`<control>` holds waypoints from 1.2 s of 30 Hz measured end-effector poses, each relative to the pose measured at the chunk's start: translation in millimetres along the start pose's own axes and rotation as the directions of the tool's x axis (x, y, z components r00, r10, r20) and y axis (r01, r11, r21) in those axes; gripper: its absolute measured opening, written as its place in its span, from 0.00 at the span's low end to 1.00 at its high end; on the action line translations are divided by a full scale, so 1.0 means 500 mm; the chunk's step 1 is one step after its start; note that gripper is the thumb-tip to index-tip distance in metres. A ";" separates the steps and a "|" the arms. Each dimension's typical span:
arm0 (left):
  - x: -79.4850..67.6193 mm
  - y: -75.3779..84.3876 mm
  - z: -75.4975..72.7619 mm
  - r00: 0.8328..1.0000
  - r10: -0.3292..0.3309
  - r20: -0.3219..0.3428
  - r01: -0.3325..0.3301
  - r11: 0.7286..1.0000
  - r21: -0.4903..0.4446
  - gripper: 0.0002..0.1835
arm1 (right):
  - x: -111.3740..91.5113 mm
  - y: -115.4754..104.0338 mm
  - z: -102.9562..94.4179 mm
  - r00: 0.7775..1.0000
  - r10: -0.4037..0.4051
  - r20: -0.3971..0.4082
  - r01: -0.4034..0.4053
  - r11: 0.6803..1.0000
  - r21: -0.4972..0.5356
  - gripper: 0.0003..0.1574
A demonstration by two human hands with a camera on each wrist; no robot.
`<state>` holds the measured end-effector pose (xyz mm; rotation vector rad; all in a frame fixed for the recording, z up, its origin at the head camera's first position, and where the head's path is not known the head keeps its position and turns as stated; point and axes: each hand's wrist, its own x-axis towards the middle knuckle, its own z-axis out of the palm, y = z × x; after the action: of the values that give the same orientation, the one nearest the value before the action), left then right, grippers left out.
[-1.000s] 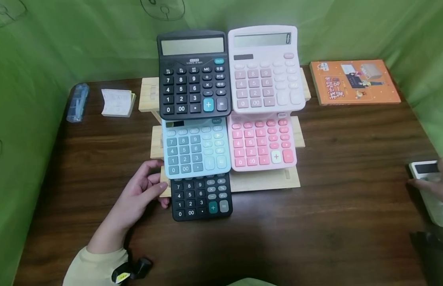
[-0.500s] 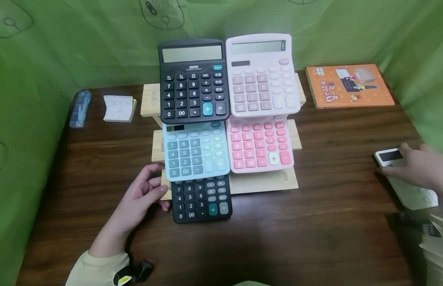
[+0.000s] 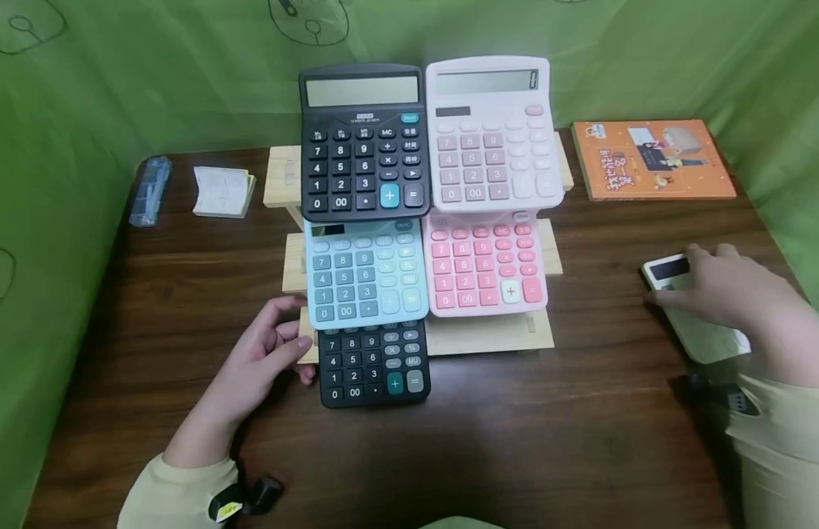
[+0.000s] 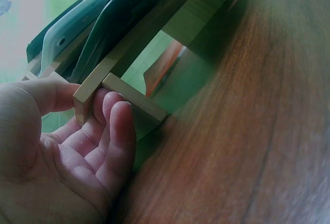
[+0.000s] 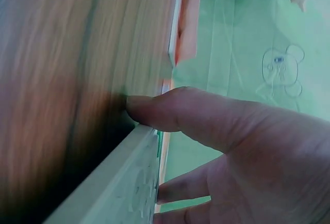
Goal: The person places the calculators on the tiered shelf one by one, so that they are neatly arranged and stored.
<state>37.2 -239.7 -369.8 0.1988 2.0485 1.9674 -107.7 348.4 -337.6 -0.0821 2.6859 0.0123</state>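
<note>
My left hand (image 3: 253, 367) pinches the left end of the lowest tier of a stepped wooden rack (image 3: 491, 334); in the left wrist view its thumb and fingers close around the wooden end piece (image 4: 86, 96). On the right, my right hand (image 3: 733, 290) grips a pale calculator (image 3: 703, 336) from above, thumb along one side edge. Its keys are mostly hidden or blurred. On the rack lean a large black calculator (image 3: 364, 139), a white-pink one (image 3: 493, 139), a light blue calculator (image 3: 366, 275), a pink calculator (image 3: 486, 266) and a lower black calculator (image 3: 374, 367).
An orange book (image 3: 654, 160) lies at the back right of the wooden table (image 3: 548, 441). At the back left are a notepad (image 3: 222, 191) and a translucent blue case (image 3: 150, 192). Green cloth (image 3: 204, 81) encloses the back and sides.
My right hand has moved left across the table's right side, bringing the pale calculator closer to the rack. My left hand keeps its hold on the rack's end.
</note>
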 end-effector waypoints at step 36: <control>0.007 0.011 -0.001 1.000 0.003 0.004 -0.003 1.000 0.008 0.22 | -0.001 -0.098 0.007 0.992 -0.122 -0.030 0.125 0.924 0.362 0.64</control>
<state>33.2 -239.0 -364.8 0.2072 2.0550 1.9588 -103.1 299.5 -340.2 -0.1352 2.6357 -0.5243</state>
